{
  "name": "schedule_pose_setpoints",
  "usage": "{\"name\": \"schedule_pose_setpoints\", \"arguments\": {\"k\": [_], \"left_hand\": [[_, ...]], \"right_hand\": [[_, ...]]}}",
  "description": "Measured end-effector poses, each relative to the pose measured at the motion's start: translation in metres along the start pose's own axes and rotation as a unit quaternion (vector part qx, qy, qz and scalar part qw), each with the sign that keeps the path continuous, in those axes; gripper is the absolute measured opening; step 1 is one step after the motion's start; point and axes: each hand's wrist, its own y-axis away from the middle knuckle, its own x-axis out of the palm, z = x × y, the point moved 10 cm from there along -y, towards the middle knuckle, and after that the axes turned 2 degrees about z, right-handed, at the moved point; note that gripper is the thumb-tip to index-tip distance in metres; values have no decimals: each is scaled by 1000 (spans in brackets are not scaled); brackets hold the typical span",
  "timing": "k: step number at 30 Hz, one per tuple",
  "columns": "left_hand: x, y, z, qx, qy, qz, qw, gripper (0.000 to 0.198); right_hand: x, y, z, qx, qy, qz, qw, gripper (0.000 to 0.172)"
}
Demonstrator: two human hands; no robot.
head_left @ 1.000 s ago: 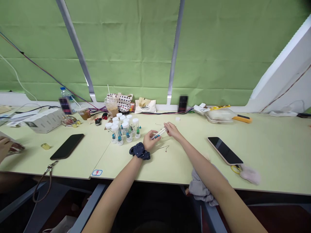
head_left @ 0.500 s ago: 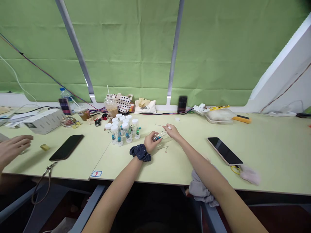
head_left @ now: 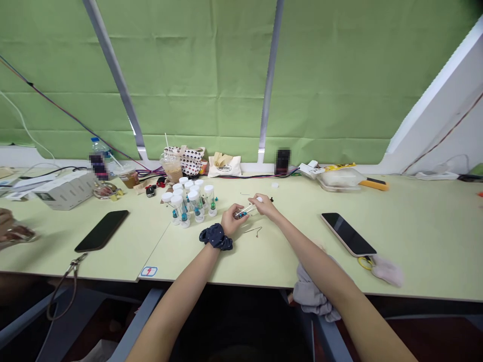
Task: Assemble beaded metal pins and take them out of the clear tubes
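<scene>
My left hand (head_left: 231,220) wears a dark blue dotted scrunchie (head_left: 216,236) at the wrist. Its fingers are closed around a clear vial (head_left: 242,213) with small teal pieces in it, tilted low over the table. At the vial's upper right end my right hand (head_left: 264,205) is closed in a pinch. A small white piece (head_left: 259,199) shows at its fingers; I cannot tell whether it is a loose cap. Just below lies a thin bent wire tool (head_left: 258,231). To the left several clear vials with white caps (head_left: 194,201) stand upright, holding teal and green pieces.
A white cap (head_left: 275,185) lies behind my right hand. Phones lie at right (head_left: 347,234) and left (head_left: 102,230). Drink cups (head_left: 172,171), a pouch (head_left: 225,166) and a plastic container (head_left: 339,178) line the back. Another person's hand (head_left: 5,223) is at far left.
My right hand has shifted slightly at the vial's end, and a small dark bit now shows beside it. The other person's hand has drawn back left and now holds something clear.
</scene>
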Motion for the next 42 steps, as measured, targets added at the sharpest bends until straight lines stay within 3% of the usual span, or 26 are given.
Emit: {"name": "schedule_pose_setpoints", "arguments": {"k": [8, 14, 20, 28, 33, 38, 42], "left_hand": [[-1, 0, 0, -7, 8, 9, 1000, 37], [-3, -1, 3, 5, -19, -1, 1000, 35], [-5, -1, 5, 4, -20, -9, 1000, 35], [-1, 0, -1, 0, -14, 1, 1000, 37], [-2, 1, -3, -7, -27, 0, 1000, 37], [-3, 2, -12, 13, -118, -4, 993, 31], [-7, 2, -15, 19, -230, -46, 972, 29]], "right_hand": [[4, -4, 5, -27, 6, 15, 999, 21], [10, 0, -1, 20, -59, 34, 997, 17], [19, 6, 1, 28, -108, 65, 992, 25], [6, 3, 12, -18, -38, -13, 999, 23], [2, 4, 13, -23, -1, -31, 999, 19], [3, 9, 29, -62, -16, -29, 998, 24], [18, 14, 47, -107, -106, 34, 988, 36]]}}
